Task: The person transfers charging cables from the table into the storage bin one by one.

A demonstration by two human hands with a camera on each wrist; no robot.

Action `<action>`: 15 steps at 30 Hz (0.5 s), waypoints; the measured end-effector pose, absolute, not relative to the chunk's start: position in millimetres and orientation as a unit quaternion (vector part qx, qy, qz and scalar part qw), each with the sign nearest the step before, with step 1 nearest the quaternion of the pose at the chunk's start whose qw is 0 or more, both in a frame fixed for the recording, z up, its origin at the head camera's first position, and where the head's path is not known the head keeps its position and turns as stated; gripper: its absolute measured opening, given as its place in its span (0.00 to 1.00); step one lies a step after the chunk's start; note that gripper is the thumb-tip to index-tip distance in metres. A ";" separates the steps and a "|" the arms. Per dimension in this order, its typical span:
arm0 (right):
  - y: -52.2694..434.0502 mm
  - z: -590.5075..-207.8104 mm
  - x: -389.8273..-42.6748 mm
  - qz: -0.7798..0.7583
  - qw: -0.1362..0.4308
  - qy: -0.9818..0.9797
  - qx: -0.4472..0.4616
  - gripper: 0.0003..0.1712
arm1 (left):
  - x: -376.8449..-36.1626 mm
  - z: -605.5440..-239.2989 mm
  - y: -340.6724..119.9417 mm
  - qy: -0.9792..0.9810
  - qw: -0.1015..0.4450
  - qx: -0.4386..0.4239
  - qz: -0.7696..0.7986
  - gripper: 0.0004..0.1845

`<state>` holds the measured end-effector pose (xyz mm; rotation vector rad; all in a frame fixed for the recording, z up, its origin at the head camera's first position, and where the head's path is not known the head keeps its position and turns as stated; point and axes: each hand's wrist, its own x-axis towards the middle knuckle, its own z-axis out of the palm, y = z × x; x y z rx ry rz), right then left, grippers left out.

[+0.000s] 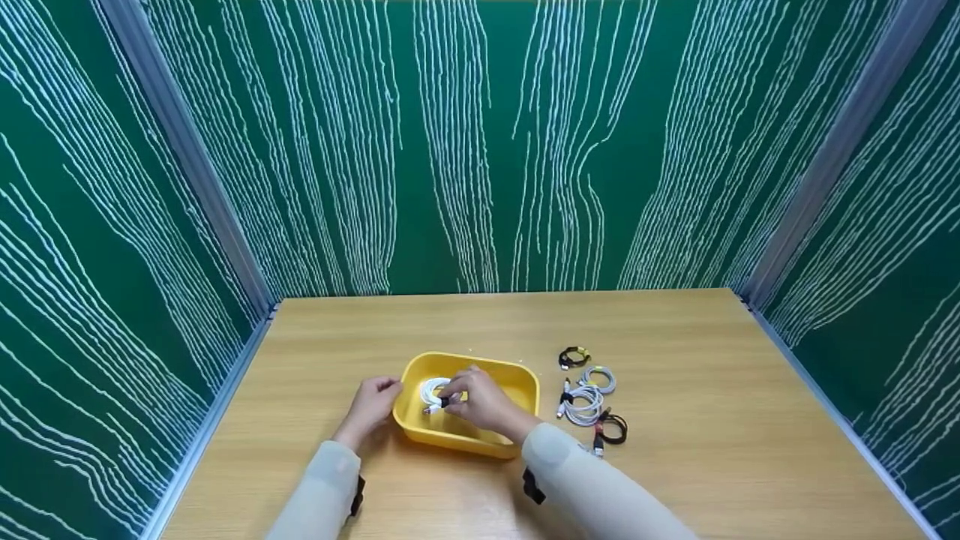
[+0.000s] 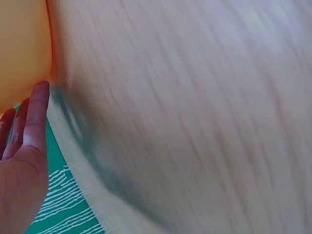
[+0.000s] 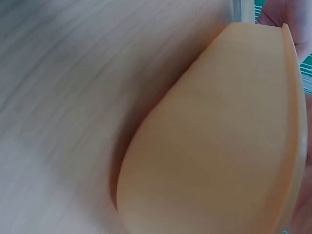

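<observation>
A yellow plastic bin (image 1: 472,445) sits on the wooden table. At its left end my left hand (image 1: 373,409) holds the rim. The left wrist view shows the fingers (image 2: 36,119) of that hand against the bin's outer wall (image 2: 24,48). My right hand (image 1: 480,399) reaches inside over the near wall and pinches a coiled white cable (image 1: 430,391) with a dark tie. Whether that coil touches the bin floor I cannot tell. In the right wrist view the bin's outer wall (image 3: 209,131) hides most of the right hand.
Right of the bin lie several coiled cables: a black one with a yellow tie (image 1: 574,358), a grey one (image 1: 609,381), a white one with a black tie (image 1: 583,409) and a black one with a red tie (image 1: 615,430). Green panels (image 1: 510,150) with white lines surround the table (image 1: 337,330).
</observation>
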<state>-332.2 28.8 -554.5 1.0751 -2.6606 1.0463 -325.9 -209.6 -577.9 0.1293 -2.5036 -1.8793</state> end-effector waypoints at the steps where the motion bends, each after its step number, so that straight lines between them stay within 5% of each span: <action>1: 28.1 -555.6 -332.4 0.344 0.039 -0.871 0.349 0.11 | -326.0 -578.1 -209.5 -0.798 0.005 0.041 -0.601 0.15; 15: 17.1 -563.7 -335.2 0.394 -0.046 -0.866 0.305 0.15 | -326.8 -580.3 -210.5 -0.799 0.007 0.043 -0.600 0.15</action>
